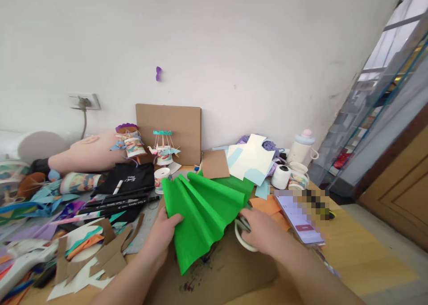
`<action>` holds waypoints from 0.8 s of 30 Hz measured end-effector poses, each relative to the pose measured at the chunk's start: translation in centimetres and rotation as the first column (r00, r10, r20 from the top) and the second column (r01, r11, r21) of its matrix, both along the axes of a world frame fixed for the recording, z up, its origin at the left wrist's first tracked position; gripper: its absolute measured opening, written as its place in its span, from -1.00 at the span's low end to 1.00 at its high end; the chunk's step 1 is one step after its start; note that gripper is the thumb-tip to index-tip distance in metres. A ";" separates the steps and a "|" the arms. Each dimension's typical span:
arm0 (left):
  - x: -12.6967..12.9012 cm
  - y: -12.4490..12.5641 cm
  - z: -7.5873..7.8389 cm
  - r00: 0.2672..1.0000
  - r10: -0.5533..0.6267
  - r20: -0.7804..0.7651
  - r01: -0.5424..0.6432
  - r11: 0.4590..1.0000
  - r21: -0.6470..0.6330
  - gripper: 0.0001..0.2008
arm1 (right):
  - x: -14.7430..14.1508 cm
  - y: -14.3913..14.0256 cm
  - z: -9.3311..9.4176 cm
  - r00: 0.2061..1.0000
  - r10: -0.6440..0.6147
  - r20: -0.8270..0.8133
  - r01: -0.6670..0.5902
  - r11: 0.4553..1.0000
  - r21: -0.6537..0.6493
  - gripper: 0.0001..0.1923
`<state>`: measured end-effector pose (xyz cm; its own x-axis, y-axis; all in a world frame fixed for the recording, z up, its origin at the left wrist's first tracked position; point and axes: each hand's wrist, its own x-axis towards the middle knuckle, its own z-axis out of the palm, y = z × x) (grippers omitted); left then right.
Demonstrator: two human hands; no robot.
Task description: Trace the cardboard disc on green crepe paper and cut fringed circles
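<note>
A large sheet of green crepe paper, folded into loose pleats, hangs over the brown cardboard on the table. My left hand grips its left edge, thumb on top and the other fingers behind the sheet. At the sheet's right edge, my right hand is closed around scissors with pale loop handles. The blades are mostly hidden by the paper and hand, so I cannot tell whether they touch the sheet. Dark stains mark the cardboard below.
Left are cardboard scraps, a white glue gun and black markers. Behind stand a paper-cup carousel and a cardboard panel. Right are a thread spool, a bottle and a phone.
</note>
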<state>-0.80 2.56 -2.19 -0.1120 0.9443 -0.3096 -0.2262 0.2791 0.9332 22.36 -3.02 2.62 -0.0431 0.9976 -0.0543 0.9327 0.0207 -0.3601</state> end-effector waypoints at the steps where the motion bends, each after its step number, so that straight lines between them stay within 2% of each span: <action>1: 0.0 0.0 0.1 1.000 0.009 0.003 -0.009 1.000 0.006 -0.63 | 0.4 -0.9 0.4 1.000 0.006 -0.018 -0.006 1.000 -0.018 -0.71; 3: -0.1 0.0 0.3 1.000 0.024 0.015 -0.024 1.000 -0.001 -0.62 | 1.5 -2.8 0.8 0.989 0.029 -0.143 -0.043 0.994 -0.098 -0.73; 5: 0.0 0.0 0.5 0.999 0.034 0.029 -0.033 0.999 -0.027 -0.59 | 2.9 -4.5 0.4 0.953 0.004 -0.301 -0.056 0.985 -0.166 -0.80; 7: 0.0 -0.1 0.8 0.998 0.042 0.053 -0.038 0.997 -0.073 -0.58 | 4.4 -5.8 -0.7 0.844 -0.037 -0.535 -0.110 0.965 -0.240 -0.89; 8: 0.1 -0.2 1.0 0.996 0.041 0.079 -0.033 0.994 -0.101 -0.58 | 5.0 -6.4 -1.5 0.740 -0.065 -0.670 -0.148 0.956 -0.255 -0.92; 9: 0.2 -0.3 1.2 0.993 0.035 0.113 -0.020 0.991 -0.129 -0.60 | 5.5 -6.8 -2.3 0.588 -0.084 -0.804 -0.209 0.945 -0.252 -0.86; 10: 0.2 -0.4 1.4 0.988 0.025 0.152 -0.001 0.988 -0.152 -0.62 | 5.8 -7.2 -3.2 0.405 -0.101 -0.909 -0.228 0.952 -0.207 -0.77; 12: 0.4 -0.6 1.7 0.970 -0.009 0.243 0.054 0.982 -0.180 -0.64 | 5.9 -7.7 -4.9 0.055 -0.103 -0.993 -0.186 0.976 -0.112 -0.62; 13: 0.4 -0.6 1.8 0.959 -0.026 0.282 0.081 0.979 -0.187 -0.64 | 5.7 -7.9 -5.7 -0.075 -0.121 -0.990 -0.163 0.981 -0.107 -0.60; 15: 0.4 -0.8 2.0 0.941 -0.046 0.336 0.118 0.973 -0.199 -0.62 | 5.1 -8.0 -7.1 -0.266 -0.232 -0.936 -0.204 0.962 -0.181 -0.57; 16: 0.3 -0.8 2.0 0.934 -0.050 0.353 0.129 0.970 -0.205 -0.61 | 4.7 -7.9 -7.7 -0.325 -0.330 -0.886 -0.285 0.928 -0.241 -0.54; 18: 0.0 -0.9 1.9 0.926 -0.056 0.373 0.142 0.968 -0.207 -0.62 | 3.8 -7.5 -8.8 -0.373 -0.500 -0.781 -0.451 0.834 -0.319 -0.48; 20: -0.4 -1.3 1.7 0.920 -0.068 0.387 0.157 0.967 -0.203 -0.61 | 3.0 -7.2 -9.6 -0.362 -0.596 -0.717 -0.555 0.756 -0.348 -0.46; 22: -1.1 -1.8 1.4 0.923 -0.062 0.379 0.157 0.962 -0.225 -0.59 | 2.0 -7.3 -10.0 -0.346 -0.632 -0.693 -0.578 0.726 -0.373 -0.48; 24: -1.7 -2.4 1.1 0.941 -0.031 0.336 0.133 0.949 -0.285 -0.57 | 1.0 -7.8 -10.0 -0.330 -0.642 -0.692 -0.555 0.725 -0.408 -0.52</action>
